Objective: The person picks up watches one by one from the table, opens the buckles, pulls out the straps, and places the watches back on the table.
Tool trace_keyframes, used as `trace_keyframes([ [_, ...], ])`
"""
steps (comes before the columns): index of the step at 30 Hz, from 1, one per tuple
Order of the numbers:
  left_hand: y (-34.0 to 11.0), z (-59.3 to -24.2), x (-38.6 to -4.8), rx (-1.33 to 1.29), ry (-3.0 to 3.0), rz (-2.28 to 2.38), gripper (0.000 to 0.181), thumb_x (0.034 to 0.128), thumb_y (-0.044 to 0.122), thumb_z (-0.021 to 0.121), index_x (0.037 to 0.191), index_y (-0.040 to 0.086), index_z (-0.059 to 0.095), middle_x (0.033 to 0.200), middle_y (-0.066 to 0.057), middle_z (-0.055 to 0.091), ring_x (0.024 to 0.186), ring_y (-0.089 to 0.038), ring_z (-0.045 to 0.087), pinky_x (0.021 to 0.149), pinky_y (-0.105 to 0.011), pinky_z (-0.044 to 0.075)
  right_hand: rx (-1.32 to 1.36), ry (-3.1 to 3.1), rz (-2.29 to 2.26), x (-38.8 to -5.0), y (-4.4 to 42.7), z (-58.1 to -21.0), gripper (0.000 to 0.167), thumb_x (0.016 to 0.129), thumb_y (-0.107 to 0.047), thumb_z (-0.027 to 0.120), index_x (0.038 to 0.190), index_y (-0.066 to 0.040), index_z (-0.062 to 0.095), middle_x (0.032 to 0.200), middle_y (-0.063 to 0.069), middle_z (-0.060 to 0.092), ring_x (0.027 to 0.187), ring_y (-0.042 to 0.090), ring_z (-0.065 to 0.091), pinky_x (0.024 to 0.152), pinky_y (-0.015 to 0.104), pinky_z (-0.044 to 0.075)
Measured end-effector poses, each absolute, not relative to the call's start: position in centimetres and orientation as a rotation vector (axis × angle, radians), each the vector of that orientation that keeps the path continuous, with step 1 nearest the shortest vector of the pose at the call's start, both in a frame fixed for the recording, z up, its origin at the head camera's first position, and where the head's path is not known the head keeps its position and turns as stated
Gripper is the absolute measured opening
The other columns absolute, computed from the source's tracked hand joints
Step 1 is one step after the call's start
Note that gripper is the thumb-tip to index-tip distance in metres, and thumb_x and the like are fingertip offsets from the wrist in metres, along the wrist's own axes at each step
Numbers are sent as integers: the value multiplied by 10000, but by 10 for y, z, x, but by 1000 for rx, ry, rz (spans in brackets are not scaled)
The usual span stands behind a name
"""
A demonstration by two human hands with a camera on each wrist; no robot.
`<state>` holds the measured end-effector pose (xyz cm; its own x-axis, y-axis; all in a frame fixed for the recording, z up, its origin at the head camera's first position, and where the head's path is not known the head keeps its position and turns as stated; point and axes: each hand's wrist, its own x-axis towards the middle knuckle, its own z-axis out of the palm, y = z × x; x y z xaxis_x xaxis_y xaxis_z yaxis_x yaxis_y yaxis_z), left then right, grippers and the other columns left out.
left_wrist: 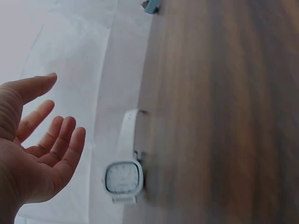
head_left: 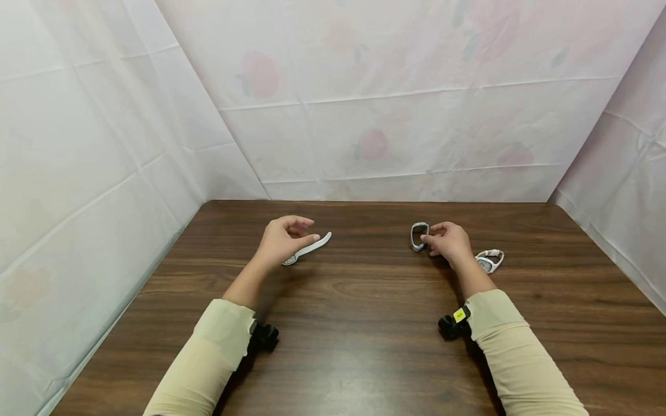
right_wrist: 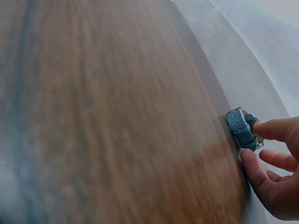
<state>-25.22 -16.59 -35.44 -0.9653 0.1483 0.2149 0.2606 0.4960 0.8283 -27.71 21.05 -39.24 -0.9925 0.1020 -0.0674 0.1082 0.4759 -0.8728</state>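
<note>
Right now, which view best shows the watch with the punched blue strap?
Right wrist: the blue-strapped watch appears closest there, strap holes showing. Head shows it as a small loop at the right hand; left wrist catches only a blurred bit at its top edge.

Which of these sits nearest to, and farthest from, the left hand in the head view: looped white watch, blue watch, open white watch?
1. Open white watch, right beside the left hand.
2. Blue watch, across at the right hand.
3. Looped white watch, farthest right.
</note>
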Motion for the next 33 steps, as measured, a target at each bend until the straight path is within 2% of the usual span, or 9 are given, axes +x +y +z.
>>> trace_keyframes([
  [4,-159,-348,-253,-353,-2617,-1598,364,809,264,818,1130,143,697,1084,-62,666,996,-213,620,808,-387,529,209,2690,-1590,-280,208,-393,441,896,-111,688,1228,130,526,992,193,625,617,107,620,580,259,577],
  [10,-148,-347,-255,-365,-2588,-1730,413,785,232,836,1159,140,685,1156,-57,631,1085,-299,604,818,-390,542,230,2672,-1596,-283,204,-393,416,889,-66,688,1209,150,533,941,177,650,583,86,633,567,256,576],
  [19,-133,-350,-258,-420,-2571,-1801,437,782,189,832,1183,118,676,1193,-48,639,1094,-285,607,835,-387,546,291,2591,-1683,-283,198,-391,388,896,11,626,1236,157,510,1039,233,611,579,86,646,595,268,586],
  [33,-106,-357,-260,-501,-2515,-1958,461,771,119,838,1196,84,663,1208,-55,636,1096,-241,594,867,-374,521,274,2522,-1821,-279,194,-390,379,862,55,595,1217,146,502,908,136,562,545,92,635,594,275,588],
])
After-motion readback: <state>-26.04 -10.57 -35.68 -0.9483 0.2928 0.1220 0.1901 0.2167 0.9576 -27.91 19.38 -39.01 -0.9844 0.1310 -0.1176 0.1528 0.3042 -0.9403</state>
